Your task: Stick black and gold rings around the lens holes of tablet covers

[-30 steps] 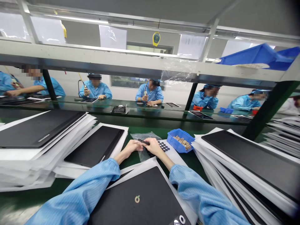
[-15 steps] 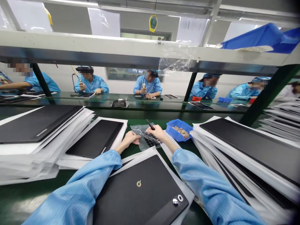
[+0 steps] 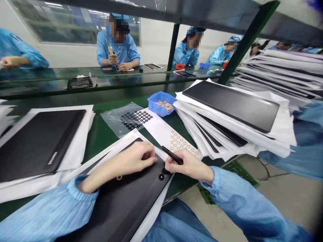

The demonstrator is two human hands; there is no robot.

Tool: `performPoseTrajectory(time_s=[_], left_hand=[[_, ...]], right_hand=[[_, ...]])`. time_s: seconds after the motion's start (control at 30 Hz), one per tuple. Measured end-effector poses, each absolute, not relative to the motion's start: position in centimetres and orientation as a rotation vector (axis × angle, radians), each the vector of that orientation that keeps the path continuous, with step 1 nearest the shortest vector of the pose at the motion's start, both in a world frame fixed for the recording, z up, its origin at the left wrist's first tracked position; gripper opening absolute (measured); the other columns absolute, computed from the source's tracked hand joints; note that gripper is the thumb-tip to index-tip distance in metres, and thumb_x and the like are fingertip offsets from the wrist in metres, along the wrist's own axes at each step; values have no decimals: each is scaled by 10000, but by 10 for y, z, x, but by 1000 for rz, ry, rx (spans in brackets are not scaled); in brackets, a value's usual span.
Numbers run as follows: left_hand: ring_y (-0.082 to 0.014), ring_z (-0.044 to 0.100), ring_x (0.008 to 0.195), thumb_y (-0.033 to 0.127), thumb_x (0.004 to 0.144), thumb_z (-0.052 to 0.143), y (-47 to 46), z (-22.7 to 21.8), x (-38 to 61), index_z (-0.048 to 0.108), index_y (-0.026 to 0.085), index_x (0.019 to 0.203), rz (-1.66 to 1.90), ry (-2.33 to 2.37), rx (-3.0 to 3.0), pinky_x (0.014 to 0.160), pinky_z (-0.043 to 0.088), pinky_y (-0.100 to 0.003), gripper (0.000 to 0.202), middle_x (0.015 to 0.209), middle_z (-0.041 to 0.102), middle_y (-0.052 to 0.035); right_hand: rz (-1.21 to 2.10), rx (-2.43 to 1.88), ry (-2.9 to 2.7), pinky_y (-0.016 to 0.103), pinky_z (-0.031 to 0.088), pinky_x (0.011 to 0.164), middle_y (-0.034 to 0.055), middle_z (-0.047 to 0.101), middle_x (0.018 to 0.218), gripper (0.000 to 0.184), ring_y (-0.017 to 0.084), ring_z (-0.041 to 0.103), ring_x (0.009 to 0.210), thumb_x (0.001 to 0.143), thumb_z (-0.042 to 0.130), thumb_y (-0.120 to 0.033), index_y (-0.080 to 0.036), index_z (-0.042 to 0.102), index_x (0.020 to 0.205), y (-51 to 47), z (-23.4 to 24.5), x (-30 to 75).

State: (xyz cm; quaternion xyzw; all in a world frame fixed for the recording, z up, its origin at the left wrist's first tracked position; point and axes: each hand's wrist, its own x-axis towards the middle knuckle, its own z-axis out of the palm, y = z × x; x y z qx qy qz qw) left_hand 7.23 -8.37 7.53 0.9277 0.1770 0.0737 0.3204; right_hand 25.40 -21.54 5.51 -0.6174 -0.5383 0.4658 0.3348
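A black tablet-like device (image 3: pixel 108 205) lies at an angle on white sheets before me, with a gold ring and a round black lens-like spot on its back. Over its upper part, my left hand (image 3: pixel 131 158) is closed, thumb and fingertips together; anything between them is hidden. Beside it, near the device's upper right corner, my right hand (image 3: pixel 188 166) is closed on a black pen-like tool (image 3: pixel 172 155). Its fingertips are close to the round spot. Beyond the hands lie a clear plastic bag (image 3: pixel 111 117), black rings (image 3: pixel 143 116) and a white sheet with gold rings (image 3: pixel 183 143).
A blue bin (image 3: pixel 161 106) holds small gold pieces. Stacks of dark devices between white sheets stand at right (image 3: pixel 232 104) and left (image 3: pixel 40 144). A green post (image 3: pixel 248 42) slants at the right. Across the bench a person (image 3: pixel 118 47) in blue works, with others alongside.
Both hands have come back from the plastic bag to the device, the right still with the black tool. The view has swung right and down. A dark part now covers the right-hand camera ring.
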Motion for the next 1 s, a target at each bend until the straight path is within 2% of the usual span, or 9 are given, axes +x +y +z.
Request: performPoseTrajectory(time_s=[0.07, 0.2, 0.37, 0.5, 0.7, 0.83, 0.93, 1.0], left_hand=[[-133, 467, 654, 246, 861, 518, -97, 66, 77, 516, 181, 683, 191, 304, 2473, 623, 354, -236, 190, 706, 526, 7], [-134, 448, 670, 218, 872, 506, -97, 53, 81, 489, 174, 698, 243, 342, 2476, 615, 346, -234, 180, 670, 481, 16], [-132, 441, 676, 191, 871, 498, -95, 52, 81, 497, 167, 708, 266, 328, 2496, 616, 346, -234, 164, 664, 451, 19], [-136, 446, 681, 182, 872, 485, -97, 52, 82, 501, 165, 711, 275, 328, 2490, 613, 351, -240, 162, 673, 460, 13], [-167, 465, 739, 178, 881, 442, -97, 51, 82, 546, 160, 779, 208, 369, 2503, 637, 369, -279, 147, 755, 532, -23], [-170, 454, 778, 173, 905, 443, -104, 52, 75, 510, 169, 774, 247, 355, 2530, 697, 390, -297, 147, 788, 516, -22], [-181, 450, 917, 172, 947, 420, -117, 53, 62, 531, 175, 946, 261, 337, 2536, 790, 418, -303, 110, 948, 509, -47], [-205, 416, 1046, 155, 954, 407, -126, 54, 53, 505, 208, 1157, 239, 290, 2582, 853, 430, -319, 232, 1105, 472, -73]], right_hand=[[1249, -1590, -1319, 228, 369, 543, -9, 544, 593, 138, 101, 471, 548, 704, 628, -280, -147, 626, 668, -220, 48, 254], [1292, -1619, -1294, 221, 334, 535, -17, 511, 590, 141, 88, 427, 552, 690, 626, -263, -123, 621, 672, -219, 48, 254], [1303, -1653, -1286, 226, 343, 542, -20, 492, 598, 139, 93, 423, 563, 714, 594, -262, -129, 596, 676, -218, 48, 254], [1251, -1727, -1406, 217, 329, 527, -38, 472, 586, 99, 86, 412, 553, 732, 561, -220, -151, 554, 662, -217, 53, 254], [1159, -1910, -1613, 228, 245, 457, -60, 382, 496, 193, 83, 366, 487, 736, 578, -214, -178, 469, 582, -212, 65, 252], [1149, -1844, -1543, 222, 270, 456, -59, 408, 497, 220, 80, 382, 483, 735, 623, -211, -173, 480, 572, -217, 60, 253], [1024, -1671, -1272, 220, 344, 485, -48, 477, 505, 229, 77, 433, 476, 783, 649, -286, -157, 587, 605, -229, 49, 250], [819, -1526, -1044, 225, 375, 479, -31, 517, 504, 309, 80, 463, 451, 870, 568, -351, -157, 647, 643, -239, 41, 244]])
